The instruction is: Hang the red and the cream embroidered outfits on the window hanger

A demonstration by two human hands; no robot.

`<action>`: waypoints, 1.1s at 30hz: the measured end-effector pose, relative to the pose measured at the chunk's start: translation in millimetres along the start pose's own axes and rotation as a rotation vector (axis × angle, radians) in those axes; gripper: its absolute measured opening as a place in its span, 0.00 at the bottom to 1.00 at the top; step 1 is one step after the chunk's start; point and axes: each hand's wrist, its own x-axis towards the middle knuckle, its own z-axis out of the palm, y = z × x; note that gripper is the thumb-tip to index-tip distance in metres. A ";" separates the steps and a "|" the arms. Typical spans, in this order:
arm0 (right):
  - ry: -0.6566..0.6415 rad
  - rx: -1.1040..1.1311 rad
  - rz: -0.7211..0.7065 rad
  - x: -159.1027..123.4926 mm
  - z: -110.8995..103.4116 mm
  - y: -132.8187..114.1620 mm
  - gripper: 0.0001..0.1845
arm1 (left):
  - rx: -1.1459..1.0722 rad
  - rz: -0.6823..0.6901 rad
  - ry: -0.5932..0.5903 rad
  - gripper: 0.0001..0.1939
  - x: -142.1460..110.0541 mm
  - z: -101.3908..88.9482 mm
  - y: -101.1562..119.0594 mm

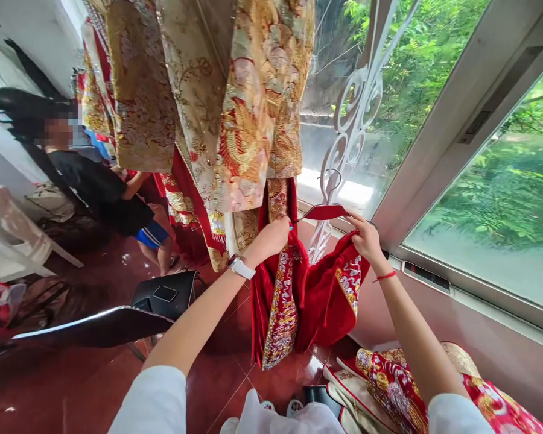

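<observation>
A red velvet skirt (324, 289) with gold and silver embroidered panels hangs between my two hands at the middle. A hanger hook (329, 181) rises above a flat red piece (324, 211) at its top, the hanger's arms reaching toward both hands. My left hand (274, 238) is closed at the skirt's left upper corner, by the hanger's end. At the opposite corner, my right hand (365, 241) grips the gathered waist, fingers reaching to the hanger's right end. Its fingertips partly hide the hold. Gold embroidered garments (247, 138) hang just beyond my left hand.
A window frame (438, 114) and white scroll ironwork (350, 120) stand at the right. A phone (426, 277) lies on the sill. Embroidered garments (398, 386) are piled at lower right. A black chair (163, 295) is at left; beyond it, a person (95, 187) handles hanging clothes.
</observation>
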 end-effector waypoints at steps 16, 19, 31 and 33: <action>0.006 0.203 0.044 -31.9 -47.1 48.4 0.15 | 0.053 0.011 0.222 0.18 10.0 37.2 -28.6; -0.116 0.110 0.101 -46.2 -65.3 76.6 0.13 | 0.039 0.022 0.218 0.18 11.4 33.2 -33.0; -0.535 -0.244 0.020 -43.4 -113.7 134.8 0.29 | -0.110 0.079 0.224 0.17 18.8 31.2 -50.4; -0.541 -0.250 0.003 -36.9 -116.2 133.7 0.32 | -0.114 0.086 0.216 0.17 19.3 32.0 -50.7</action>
